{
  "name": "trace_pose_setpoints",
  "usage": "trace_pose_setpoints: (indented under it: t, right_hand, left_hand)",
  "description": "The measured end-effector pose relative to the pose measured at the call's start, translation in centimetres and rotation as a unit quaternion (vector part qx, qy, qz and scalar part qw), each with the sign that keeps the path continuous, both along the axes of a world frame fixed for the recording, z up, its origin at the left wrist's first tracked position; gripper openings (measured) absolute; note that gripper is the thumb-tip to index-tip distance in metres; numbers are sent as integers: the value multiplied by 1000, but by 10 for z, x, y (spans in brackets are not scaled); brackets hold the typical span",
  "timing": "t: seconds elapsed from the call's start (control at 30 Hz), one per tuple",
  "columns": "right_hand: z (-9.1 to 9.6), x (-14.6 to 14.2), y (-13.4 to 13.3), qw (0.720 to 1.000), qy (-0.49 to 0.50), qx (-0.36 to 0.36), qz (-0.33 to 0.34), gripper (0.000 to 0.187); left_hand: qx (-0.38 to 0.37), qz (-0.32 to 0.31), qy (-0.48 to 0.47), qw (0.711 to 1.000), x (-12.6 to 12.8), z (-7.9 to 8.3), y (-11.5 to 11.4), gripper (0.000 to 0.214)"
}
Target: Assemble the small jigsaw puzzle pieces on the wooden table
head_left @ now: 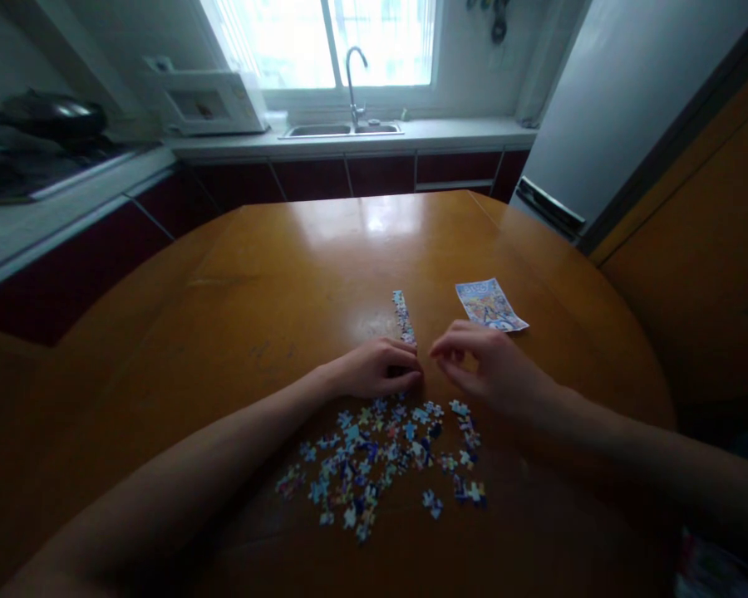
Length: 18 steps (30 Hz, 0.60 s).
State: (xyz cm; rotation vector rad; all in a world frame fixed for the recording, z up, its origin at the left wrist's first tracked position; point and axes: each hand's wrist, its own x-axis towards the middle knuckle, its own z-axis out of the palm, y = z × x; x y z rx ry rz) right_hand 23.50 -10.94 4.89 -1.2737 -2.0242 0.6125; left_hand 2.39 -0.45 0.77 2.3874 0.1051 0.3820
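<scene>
A narrow strip of joined jigsaw puzzle pieces (401,312) runs away from me along the tabletop. My left hand (380,368) rests at its near end with bent fingers closed against the strip, covering that part. Just to the right, my right hand (489,365) is held near the strip's end, its thumb and fingers drawn together in a pinch. Whatever may be between those fingertips is too small to make out. Loose jigsaw puzzle pieces (365,465), mostly blue and pale, lie scattered in a heap below both hands.
Beyond my right hand lies a printed picture sheet (489,304). Everything sits on a brown wooden table (255,274) with angled far edges. Past it are a counter with a sink (321,130), a white microwave (209,104) and, at right, a fridge (636,91).
</scene>
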Motion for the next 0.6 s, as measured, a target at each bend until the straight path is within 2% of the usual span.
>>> trace_pose_setpoints:
  t: [0.07,0.13,0.23,0.47,0.6]
  right_hand:
    - [0,-4,-41,995,-79,-52,16,10]
    - [-9,-9,-75,984,-150,-89,23,9]
    - [-22,-14,-103,972,-209,-105,10,12]
    - [-28,-26,-102,954,-275,-122,-6,22]
    - [-24,-25,-101,965,-213,-150,19,21]
  left_hand:
    - [-7,-1,0,1000,1,0,0,24]
    - [-8,-2,2,1000,1,0,0,25]
    - [-5,-4,1,1000,2,-1,0,25]
    - [-3,2,5,1000,1,0,0,25]
    - [-11,12,-10,1000,1,-1,-1,26]
